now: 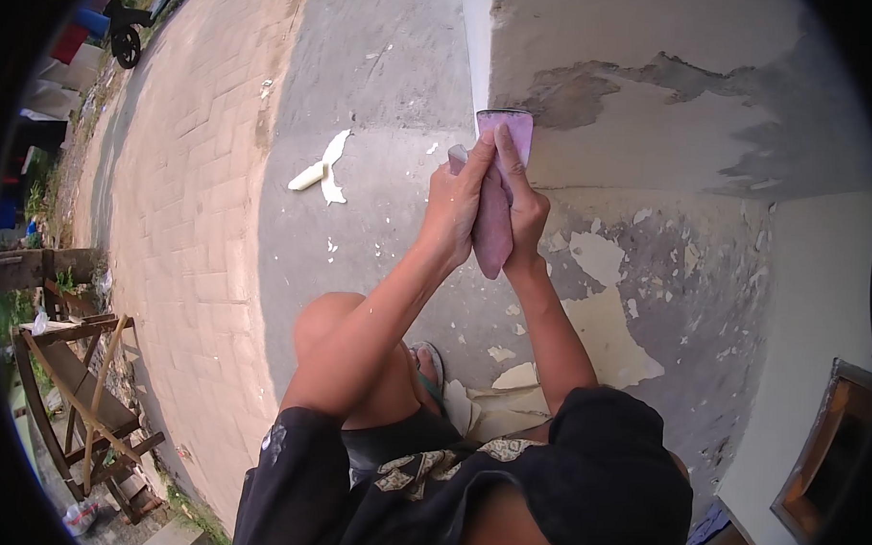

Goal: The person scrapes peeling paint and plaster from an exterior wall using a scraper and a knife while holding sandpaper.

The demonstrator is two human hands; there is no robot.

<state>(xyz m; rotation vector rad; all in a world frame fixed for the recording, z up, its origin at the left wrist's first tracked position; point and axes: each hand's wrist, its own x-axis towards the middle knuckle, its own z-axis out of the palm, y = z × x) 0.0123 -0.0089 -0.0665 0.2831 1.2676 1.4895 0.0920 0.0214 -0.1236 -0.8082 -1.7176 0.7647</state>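
- The purple tool lies between the hands, long axis pointing away from the body, broad end beside the wall.
- Left hand and right hand clasp it, neither clearly nearer.

Wall patchy, rough, pale paint flaking to matt grey, chair wooden-looking, shirt black cloth, matt

Blk short-slv top, L slv w/ whitish smudges. Cream/tan + blk patterned fabric across lower front. Dk bottoms, legs end approx at knee. Sandal greyish, greenish strap, partly hidden.
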